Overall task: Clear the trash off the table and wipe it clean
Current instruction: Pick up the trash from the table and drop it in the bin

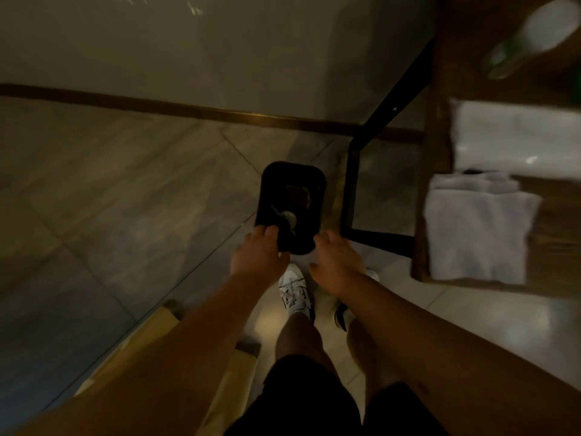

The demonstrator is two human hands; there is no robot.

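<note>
A black rectangular trash bin [317, 196] stands on the tiled floor below me, with a grey scrap [287, 217] and a brownish piece [300, 193] inside. My left hand [257, 256] is at the bin's near left corner, fingers and thumb curled round the dark rim; the blur hides the exact hold. My right hand [336, 265] hovers palm down over the near right corner, fingers relaxed and holding nothing. The wooden table [553, 215] is at the right, with a folded white cloth [478, 228] on it.
A blurred green and white bottle [528, 36] lies at the table's far end. The table's black metal leg frame [349, 190] stands just right of the bin. A wooden bench edge [157, 325] is at my lower left, a wall ahead.
</note>
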